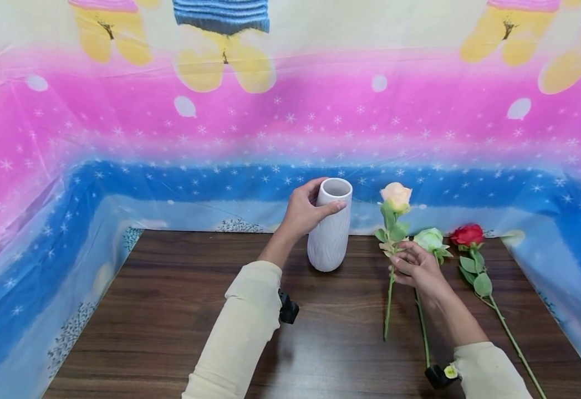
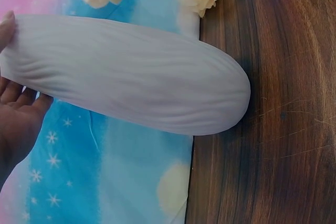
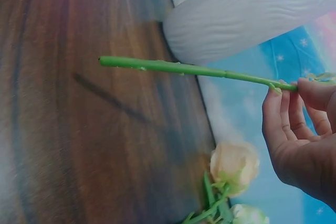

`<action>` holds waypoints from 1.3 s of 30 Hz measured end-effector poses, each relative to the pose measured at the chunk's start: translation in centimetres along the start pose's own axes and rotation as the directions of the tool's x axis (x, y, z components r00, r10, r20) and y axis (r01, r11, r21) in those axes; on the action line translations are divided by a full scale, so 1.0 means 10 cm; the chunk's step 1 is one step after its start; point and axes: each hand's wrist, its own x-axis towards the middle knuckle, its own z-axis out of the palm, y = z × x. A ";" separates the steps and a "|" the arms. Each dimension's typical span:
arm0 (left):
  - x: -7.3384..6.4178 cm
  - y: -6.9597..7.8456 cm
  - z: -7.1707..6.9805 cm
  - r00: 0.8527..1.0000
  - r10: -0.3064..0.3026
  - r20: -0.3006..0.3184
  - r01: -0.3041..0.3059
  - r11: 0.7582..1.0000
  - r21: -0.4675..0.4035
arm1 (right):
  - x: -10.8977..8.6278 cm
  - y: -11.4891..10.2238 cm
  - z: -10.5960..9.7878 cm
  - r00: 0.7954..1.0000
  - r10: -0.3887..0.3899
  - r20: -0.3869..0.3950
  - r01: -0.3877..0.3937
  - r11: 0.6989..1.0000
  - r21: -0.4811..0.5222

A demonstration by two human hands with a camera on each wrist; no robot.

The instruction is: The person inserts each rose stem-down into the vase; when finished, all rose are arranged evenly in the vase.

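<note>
A white ribbed vase (image 1: 327,238) is at the back middle of the table, leaning slightly, its round mouth upward. My left hand (image 1: 306,209) grips it near the rim, thumb in front and fingers behind. To its right, my right hand (image 1: 420,269) pinches the stem of a peach rose (image 1: 396,197) just below the leaves. That rose is upright, apart from the vase. In the right wrist view its bare green stem (image 3: 173,67) points over the table, the cut end free. The left wrist view shows the vase's side (image 2: 126,72) and rounded base.
A pale green rose (image 1: 429,240) and a red rose (image 1: 467,235) lie on the right of the dark wooden table (image 1: 195,299). Another peach rose (image 3: 234,167) lies beside the green one, mostly hidden by my right hand in the head view. A printed cloth (image 1: 270,127) hangs behind.
</note>
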 end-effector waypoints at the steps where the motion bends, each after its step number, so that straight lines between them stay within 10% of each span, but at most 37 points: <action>1: 0.00 0.00 0.00 1.000 0.000 0.000 0.000 1.000 0.000 | 0.00 -0.03 0.00 1.000 -0.004 -0.006 0.004 1.000 -0.006; 39: -0.02 0.01 0.00 1.000 -0.006 0.001 0.006 1.000 -0.008 | 0.09 -0.76 0.00 0.981 -0.196 0.007 0.192 0.965 0.181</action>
